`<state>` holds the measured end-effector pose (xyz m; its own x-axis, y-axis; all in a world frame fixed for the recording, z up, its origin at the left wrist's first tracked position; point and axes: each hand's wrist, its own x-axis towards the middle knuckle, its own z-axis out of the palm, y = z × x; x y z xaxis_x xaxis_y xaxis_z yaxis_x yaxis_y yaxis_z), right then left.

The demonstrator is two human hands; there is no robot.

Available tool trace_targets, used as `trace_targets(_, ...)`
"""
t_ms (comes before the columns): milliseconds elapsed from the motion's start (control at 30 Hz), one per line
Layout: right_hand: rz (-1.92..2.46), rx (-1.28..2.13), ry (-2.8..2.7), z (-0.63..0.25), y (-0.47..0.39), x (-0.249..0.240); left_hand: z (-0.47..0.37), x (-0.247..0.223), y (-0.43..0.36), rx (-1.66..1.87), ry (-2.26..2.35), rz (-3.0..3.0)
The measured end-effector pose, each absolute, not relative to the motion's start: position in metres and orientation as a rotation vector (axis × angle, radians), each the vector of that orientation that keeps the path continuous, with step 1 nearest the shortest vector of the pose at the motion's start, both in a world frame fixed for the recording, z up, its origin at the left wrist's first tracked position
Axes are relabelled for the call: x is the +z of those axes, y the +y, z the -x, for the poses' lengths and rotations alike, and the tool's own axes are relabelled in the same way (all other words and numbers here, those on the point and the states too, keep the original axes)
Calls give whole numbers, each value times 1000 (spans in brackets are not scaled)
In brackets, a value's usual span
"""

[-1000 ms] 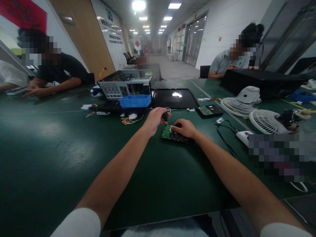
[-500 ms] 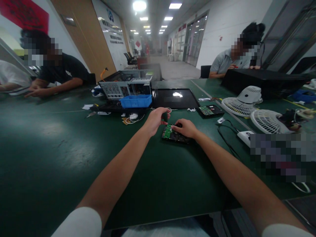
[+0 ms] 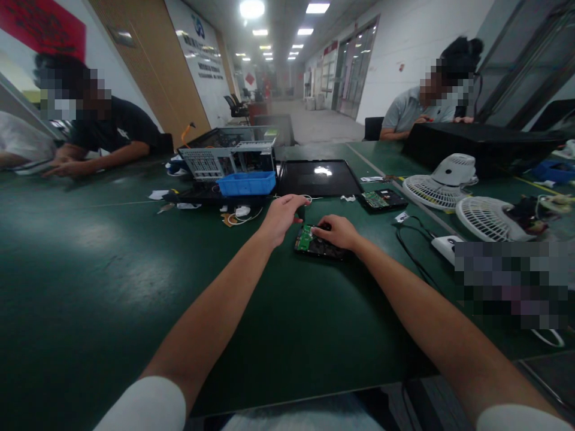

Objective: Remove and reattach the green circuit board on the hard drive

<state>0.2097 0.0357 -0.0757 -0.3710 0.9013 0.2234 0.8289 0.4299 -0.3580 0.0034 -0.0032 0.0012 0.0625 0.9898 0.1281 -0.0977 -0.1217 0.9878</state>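
Observation:
A hard drive (image 3: 326, 249) lies on the green table in front of me, its green circuit board (image 3: 305, 238) facing up at the left end. Over that end is my left hand (image 3: 283, 216), its fingers closed around the dark handle of a screwdriver (image 3: 301, 213). The tip is too small to make out. My right hand (image 3: 338, 232) holds the drive from its right side, with the thumb near the circuit board and the other fingers partly hidden.
Beyond my hands stand an open computer case (image 3: 229, 157), a blue tray (image 3: 247, 183) and a black panel (image 3: 317, 178). To the right lie another hard drive (image 3: 383, 200), white fans (image 3: 436, 187) and a power strip (image 3: 445, 246). Other people sit at both sides.
The fingers of my left hand have shifted and straightened somewhat over the screwdriver handle. My right hand and the hard drive stay in place.

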Motion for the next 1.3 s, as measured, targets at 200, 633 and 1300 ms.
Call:
trace_targets(200,1465,267,-2315,-209,35,-74,-3,5,-6,1258,986,-1240)
trace_targets(633,1475,282,-2308,-209,34,-72,-4,0,-2,1294,973,-1202)
trace_targets(1300,1473,274,-2308,-209,33,-72,-6,1,-4,1283,971,-1135)
